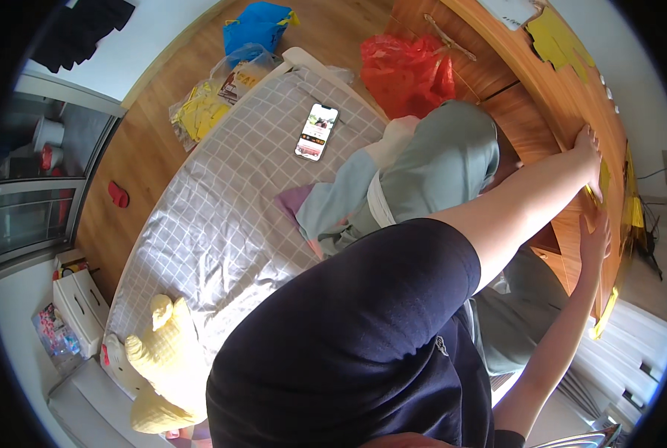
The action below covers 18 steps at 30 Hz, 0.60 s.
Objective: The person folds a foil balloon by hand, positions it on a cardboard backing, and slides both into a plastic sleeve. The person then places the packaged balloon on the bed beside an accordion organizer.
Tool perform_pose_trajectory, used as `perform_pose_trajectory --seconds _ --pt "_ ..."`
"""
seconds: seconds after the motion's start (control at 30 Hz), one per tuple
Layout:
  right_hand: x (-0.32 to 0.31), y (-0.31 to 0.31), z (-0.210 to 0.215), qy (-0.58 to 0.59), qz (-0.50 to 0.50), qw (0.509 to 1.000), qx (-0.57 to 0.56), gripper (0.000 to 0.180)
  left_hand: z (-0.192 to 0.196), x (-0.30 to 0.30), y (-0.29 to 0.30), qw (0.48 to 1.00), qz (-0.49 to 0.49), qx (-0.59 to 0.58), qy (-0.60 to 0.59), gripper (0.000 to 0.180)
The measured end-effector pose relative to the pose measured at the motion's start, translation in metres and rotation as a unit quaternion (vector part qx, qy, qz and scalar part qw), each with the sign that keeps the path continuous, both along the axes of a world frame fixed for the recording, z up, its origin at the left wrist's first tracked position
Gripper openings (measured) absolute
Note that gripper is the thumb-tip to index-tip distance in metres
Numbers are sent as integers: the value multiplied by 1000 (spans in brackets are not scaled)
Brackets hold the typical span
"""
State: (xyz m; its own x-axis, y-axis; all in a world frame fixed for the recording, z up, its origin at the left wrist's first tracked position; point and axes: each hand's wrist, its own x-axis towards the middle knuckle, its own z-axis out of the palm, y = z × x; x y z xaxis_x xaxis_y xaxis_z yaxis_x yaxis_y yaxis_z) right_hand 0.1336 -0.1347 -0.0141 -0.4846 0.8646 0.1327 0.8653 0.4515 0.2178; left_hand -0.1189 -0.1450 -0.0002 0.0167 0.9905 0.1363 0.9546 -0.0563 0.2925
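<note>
At the edge of a wooden desk (pixel 548 93) on the right, my left hand (pixel 588 153) is closed, its thumb pointing down along a thin yellow piece (pixel 605 179). Just below it, my right hand (pixel 596 237) has its fingers curled, its thumb close to the lower end of the same piece. Both hands appear to grip this piece at the desk edge, though the fingers partly hide it. More thin yellow sheets (pixel 561 43) lie farther up the desk. Another yellow piece (pixel 606 313) hangs at its lower end.
My legs in green trousers (pixel 441 160) rest beside a bed with a grey checked sheet (pixel 221 179). A lit phone (pixel 318 132) lies on it, with a yellow plush toy (pixel 170 351) farther down. Red (pixel 408 71) and blue bags (pixel 255 28) stand beyond the bed.
</note>
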Motion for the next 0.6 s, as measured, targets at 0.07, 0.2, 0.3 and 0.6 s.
perform_pose_trajectory --seconds 0.07,0.2,0.3,0.6 --pt "-7 -3 -5 10 32 998 47 79 -3 -6 3 1000 9 4 2 146" --pt "-9 -1 -14 2 27 997 76 78 -2 -6 8 999 10 22 -24 144" --pt "-2 0 -18 14 24 996 88 73 3 -1 9 997 3 42 -65 141" --pt "2 32 -32 78 78 967 231 66 4 10 59 980 9 109 -166 120"
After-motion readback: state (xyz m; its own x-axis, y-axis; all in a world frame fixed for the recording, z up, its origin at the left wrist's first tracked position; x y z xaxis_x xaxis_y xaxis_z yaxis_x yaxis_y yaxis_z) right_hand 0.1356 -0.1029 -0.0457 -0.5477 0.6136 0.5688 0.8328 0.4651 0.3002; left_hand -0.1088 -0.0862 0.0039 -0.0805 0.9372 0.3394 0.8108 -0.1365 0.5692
